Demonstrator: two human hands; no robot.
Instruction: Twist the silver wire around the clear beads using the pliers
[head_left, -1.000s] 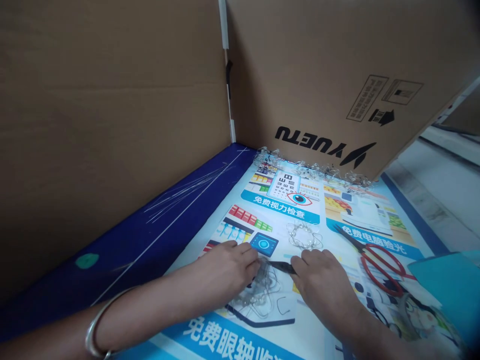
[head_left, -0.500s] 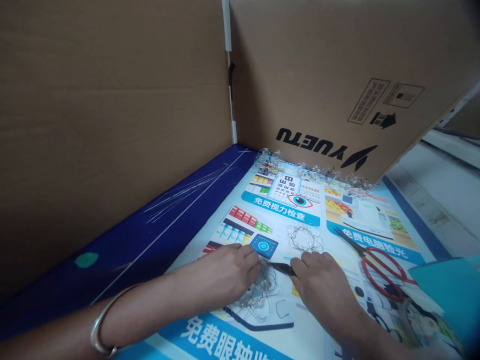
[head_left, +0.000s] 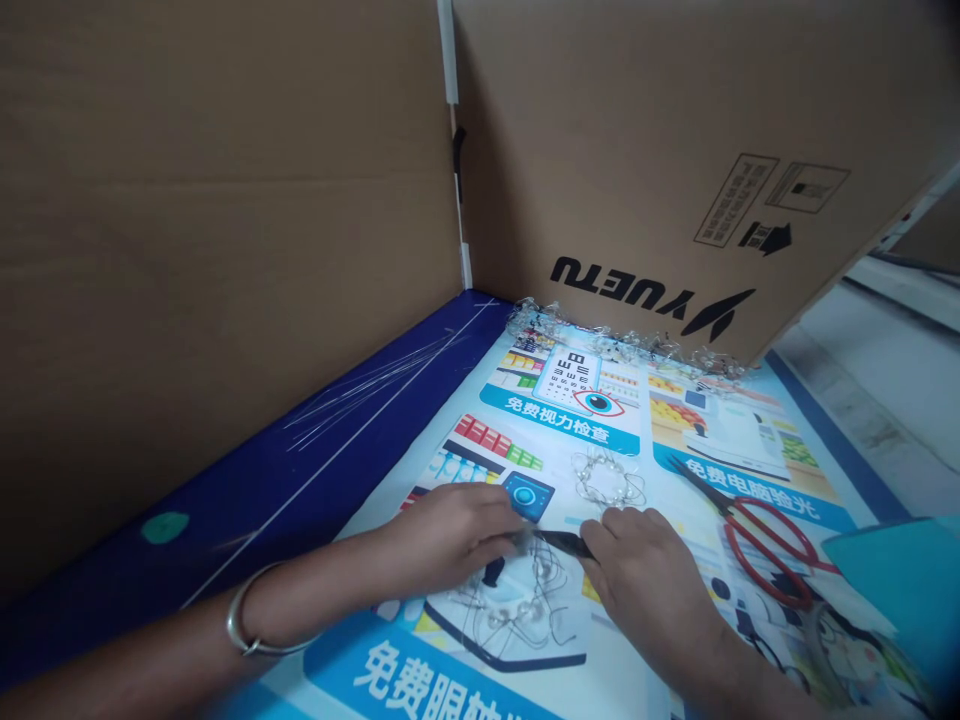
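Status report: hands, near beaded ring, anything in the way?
Left hand at ring's far edge, grip blurred. Right hand gripping black tool, tip toward left hand. Scissors to the right, apart from both hands.

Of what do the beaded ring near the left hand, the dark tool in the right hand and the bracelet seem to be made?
Beaded ring: probably metal wire, from its thin, bent loops; pale, shiny beads may be plastic or glass.
Dark tool: perhaps dull metal, from its slim, blackish tip; the right hand hides the rest.
Bracelet: seemingly polished metal; silvery, with highlights.
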